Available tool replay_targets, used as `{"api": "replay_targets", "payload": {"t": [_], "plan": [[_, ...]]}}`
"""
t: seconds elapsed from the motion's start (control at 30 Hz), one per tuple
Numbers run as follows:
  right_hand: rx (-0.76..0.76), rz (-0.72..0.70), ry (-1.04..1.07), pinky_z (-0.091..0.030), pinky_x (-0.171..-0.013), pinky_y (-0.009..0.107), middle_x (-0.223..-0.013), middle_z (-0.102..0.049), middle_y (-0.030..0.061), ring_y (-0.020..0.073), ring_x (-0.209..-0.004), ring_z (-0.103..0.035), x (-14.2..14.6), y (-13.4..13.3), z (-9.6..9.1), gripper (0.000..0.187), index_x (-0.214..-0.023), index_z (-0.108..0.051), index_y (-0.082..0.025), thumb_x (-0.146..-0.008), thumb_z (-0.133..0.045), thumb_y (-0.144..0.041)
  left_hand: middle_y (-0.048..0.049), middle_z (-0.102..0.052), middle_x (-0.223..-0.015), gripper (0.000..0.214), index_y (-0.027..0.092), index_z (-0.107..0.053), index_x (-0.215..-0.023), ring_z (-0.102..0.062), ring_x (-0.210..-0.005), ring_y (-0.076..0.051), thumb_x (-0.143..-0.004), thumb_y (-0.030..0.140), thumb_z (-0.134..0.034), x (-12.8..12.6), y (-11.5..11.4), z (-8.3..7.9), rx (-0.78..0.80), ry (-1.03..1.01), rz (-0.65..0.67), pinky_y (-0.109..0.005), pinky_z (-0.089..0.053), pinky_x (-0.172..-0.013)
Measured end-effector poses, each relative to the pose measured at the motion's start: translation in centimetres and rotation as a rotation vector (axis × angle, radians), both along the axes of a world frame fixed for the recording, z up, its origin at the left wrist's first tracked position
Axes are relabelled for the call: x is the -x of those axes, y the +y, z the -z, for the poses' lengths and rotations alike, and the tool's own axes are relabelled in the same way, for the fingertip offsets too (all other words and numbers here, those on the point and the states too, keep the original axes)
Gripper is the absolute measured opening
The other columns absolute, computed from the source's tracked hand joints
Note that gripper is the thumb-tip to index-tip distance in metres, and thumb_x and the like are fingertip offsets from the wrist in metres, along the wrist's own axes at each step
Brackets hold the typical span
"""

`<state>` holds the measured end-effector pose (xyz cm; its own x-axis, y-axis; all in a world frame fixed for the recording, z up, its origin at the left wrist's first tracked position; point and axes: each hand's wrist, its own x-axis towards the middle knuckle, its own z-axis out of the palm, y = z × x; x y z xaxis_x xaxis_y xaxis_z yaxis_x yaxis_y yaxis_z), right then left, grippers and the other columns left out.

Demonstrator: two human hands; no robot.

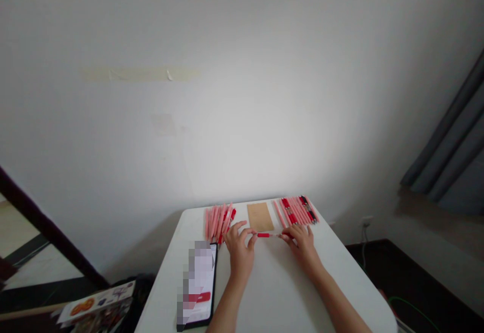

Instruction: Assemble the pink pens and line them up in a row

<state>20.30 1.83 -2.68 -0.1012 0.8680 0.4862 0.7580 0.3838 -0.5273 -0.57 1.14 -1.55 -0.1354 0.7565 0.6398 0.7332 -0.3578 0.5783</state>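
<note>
On the white table (pixel 272 292) my left hand (pixel 239 246) and my right hand (pixel 300 242) each pinch one end of a red pen (pixel 266 235) held level between them, just above the tabletop. A pile of pink and red pens (pixel 218 220) lies beyond my left hand. A second row of pink, red and black pens (pixel 298 209) lies beyond my right hand. Between the two piles a brown cardboard piece (pixel 260 216) lies flat.
A phone or tablet (pixel 198 287) lies on the table's left side near my left forearm. The table stands against a white wall. Printed boxes (pixel 96 305) sit on the floor at lower left. A grey curtain (pixel 449 146) hangs at right.
</note>
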Motion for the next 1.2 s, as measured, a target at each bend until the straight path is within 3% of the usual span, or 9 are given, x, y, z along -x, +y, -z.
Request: {"api": "replay_targets", "payload": {"t": [0.23, 0.37, 0.57, 0.77, 1.07, 1.2], "plan": [[-0.046, 0.017, 0.034, -0.021, -0.103, 0.053, -0.093, -0.066, 0.0022, 0.0217, -0.092, -0.059, -0.13, 0.15, 0.61, 0.025, -0.097, -0.059, -0.026, -0.082, -0.059, -0.046, -0.0039, -0.061, -0.109, 0.018, 0.029, -0.07, -0.081, -0.05, -0.108, -0.025, -0.081, 0.042, -0.057, -0.01, 0.04, 0.11, 0.02, -0.001, -0.027, -0.051, -0.034, -0.096], [-0.046, 0.014, 0.0, -0.021, -0.103, 0.054, -0.087, -0.066, 0.0001, 0.0212, -0.092, -0.058, -0.16, 0.2, 0.46, 0.018, -0.087, -0.06, -0.026, -0.085, -0.055, -0.044, -0.0048, -0.061, -0.107, 0.019, 0.028, -0.07, -0.08, -0.05, -0.108, -0.025, -0.082, 0.042, -0.057, 0.05, 0.1, 0.12, 0.004, -0.002, -0.02, -0.051, -0.033, -0.097], [-0.051, 0.028, -0.036, -0.023, -0.102, 0.054, -0.085, -0.066, 0.0005, 0.0227, -0.095, -0.057, -0.04, -0.16, -0.23, 0.026, -0.083, -0.063, -0.028, -0.089, -0.047, -0.047, -0.0046, -0.061, -0.107, 0.02, 0.028, -0.07, -0.08, -0.05, -0.107, -0.024, -0.081, 0.043, -0.057, 0.05, -0.02, -0.14, 0.006, -0.002, -0.005, -0.05, -0.034, -0.096], [-0.108, 0.04, 0.001, -0.028, -0.099, 0.052, -0.094, -0.068, 0.0033, 0.0227, -0.094, -0.059, -0.16, 0.16, 0.42, 0.027, -0.099, -0.061, -0.027, -0.084, -0.055, -0.049, -0.0048, -0.061, -0.107, 0.02, 0.028, -0.07, -0.079, -0.05, -0.108, -0.024, -0.082, 0.043, -0.056, 0.0, -0.09, -0.21, 0.008, 0.014, -0.024, -0.051, -0.032, -0.098], [-0.081, 0.032, -0.055, -0.023, -0.101, 0.052, -0.083, -0.067, 0.0012, 0.0222, -0.091, -0.057, -0.1, -0.11, -0.18, 0.033, -0.079, -0.066, -0.028, -0.09, -0.044, -0.051, -0.0049, -0.061, -0.106, 0.02, 0.028, -0.07, -0.078, -0.051, -0.106, -0.024, -0.082, 0.042, -0.056, -0.08, -0.2, -0.41, -0.009, 0.015, -0.012, -0.049, -0.036, -0.095], [-0.067, 0.03, -0.007, -0.025, -0.1, 0.052, -0.085, -0.067, 0.0027, 0.0222, -0.089, -0.057, -0.19, 0.07, 0.14, 0.029, -0.092, -0.065, -0.028, -0.086, -0.05, -0.053, -0.0051, -0.061, -0.106, 0.02, 0.027, -0.07, -0.077, -0.051, -0.106, -0.025, -0.082, 0.04, -0.056, -0.1, -0.2, -0.38, -0.015, 0.036, -0.042, -0.049, -0.035, -0.095]]}}
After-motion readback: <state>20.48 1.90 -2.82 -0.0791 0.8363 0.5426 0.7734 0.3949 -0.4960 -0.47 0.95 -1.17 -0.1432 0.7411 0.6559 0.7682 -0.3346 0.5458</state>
